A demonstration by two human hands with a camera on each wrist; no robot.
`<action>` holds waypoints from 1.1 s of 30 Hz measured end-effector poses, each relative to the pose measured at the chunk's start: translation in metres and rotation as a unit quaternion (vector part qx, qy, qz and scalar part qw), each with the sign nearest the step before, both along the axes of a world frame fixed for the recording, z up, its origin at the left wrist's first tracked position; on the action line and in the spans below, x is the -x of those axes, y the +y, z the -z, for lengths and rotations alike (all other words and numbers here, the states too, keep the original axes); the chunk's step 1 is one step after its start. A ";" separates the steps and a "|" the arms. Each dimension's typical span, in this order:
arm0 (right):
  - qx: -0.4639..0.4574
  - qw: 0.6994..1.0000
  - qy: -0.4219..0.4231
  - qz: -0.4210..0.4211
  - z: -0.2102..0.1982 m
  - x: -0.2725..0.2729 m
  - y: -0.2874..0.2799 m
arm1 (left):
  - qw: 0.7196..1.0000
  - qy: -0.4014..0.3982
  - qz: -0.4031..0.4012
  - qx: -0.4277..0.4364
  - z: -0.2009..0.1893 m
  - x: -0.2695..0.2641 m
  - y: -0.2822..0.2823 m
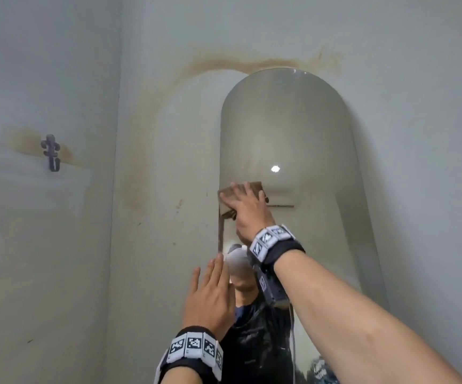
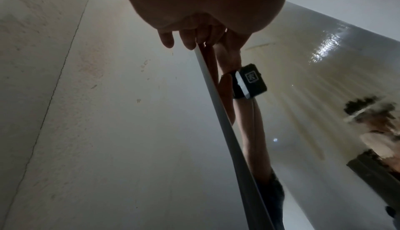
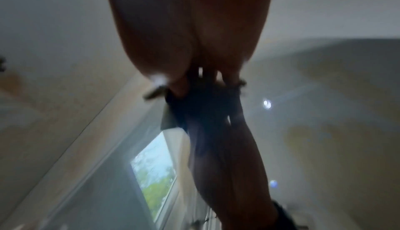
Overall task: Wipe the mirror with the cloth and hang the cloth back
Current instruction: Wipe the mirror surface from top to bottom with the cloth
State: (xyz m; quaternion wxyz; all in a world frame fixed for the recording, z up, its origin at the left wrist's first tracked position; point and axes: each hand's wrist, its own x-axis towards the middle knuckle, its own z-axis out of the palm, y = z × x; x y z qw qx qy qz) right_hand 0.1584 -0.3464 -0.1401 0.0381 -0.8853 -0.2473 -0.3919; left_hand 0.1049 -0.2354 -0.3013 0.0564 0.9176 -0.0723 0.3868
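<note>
Against the mirror (image 1: 288,134), near its left edge and about halfway up, my right hand (image 1: 248,209) presses the cloth (image 1: 231,199) flat to the glass. The fingers lie spread over the brown fabric rather than curled round it, so the whole palm pushes the cloth and it wipes a wide strip. A corner of cloth hangs free below the hand, just at the mirror's edge.

My left hand (image 1: 210,297) is lower down, fingers straight and close together, resting on the mirror's left rim. The left wrist view shows the fingertips (image 2: 188,40) touching the thin edge of the glass, which I judge is to steady the mirror while the other hand rubs.

On the side wall to my left, well apart from both hands, a small dark hook (image 1: 51,152) sits bare; that is where I take the cloth to belong once the wiping is done. Most of the upper glass looks hazy, so I judge the wiping is not yet finished.
</note>
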 end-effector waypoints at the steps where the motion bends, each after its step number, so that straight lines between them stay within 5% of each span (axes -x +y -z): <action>1: 0.013 1.000 -0.008 -0.012 0.021 0.002 -0.001 | 1.000 -0.010 0.010 0.001 0.000 0.003 0.001; 5: 0.080 0.995 0.006 -0.066 0.123 0.025 -0.019 | 0.991 -0.108 0.050 0.065 0.013 0.014 0.007; 10: 0.102 0.981 0.083 -0.145 0.195 0.075 -0.030 | 0.989 -0.062 0.065 0.114 -0.002 0.029 0.002; 12: 0.026 0.971 0.140 -0.193 0.184 0.084 -0.036 | 0.990 -0.052 0.084 0.098 -0.006 0.028 -0.003; 16: -0.176 0.953 0.126 -0.212 0.132 0.081 -0.075 | 0.989 -0.042 0.091 0.113 -0.014 0.028 -0.010; 22: -0.291 0.947 -0.108 -0.087 0.002 0.049 -0.140 | 0.995 0.041 0.080 0.032 -0.009 0.016 -0.013; 25: -0.278 0.951 -0.132 -0.029 -0.039 0.021 -0.158 | 0.997 0.038 0.062 0.021 -0.008 0.011 -0.015; 28: -0.227 0.972 -0.061 0.028 -0.044 -0.001 -0.152 | 0.997 0.022 0.074 0.023 -0.006 0.010 -0.016; 33: -0.137 0.989 -0.013 0.047 0.033 -0.001 -0.129 | 0.997 0.008 0.070 0.025 0.002 0.003 -0.013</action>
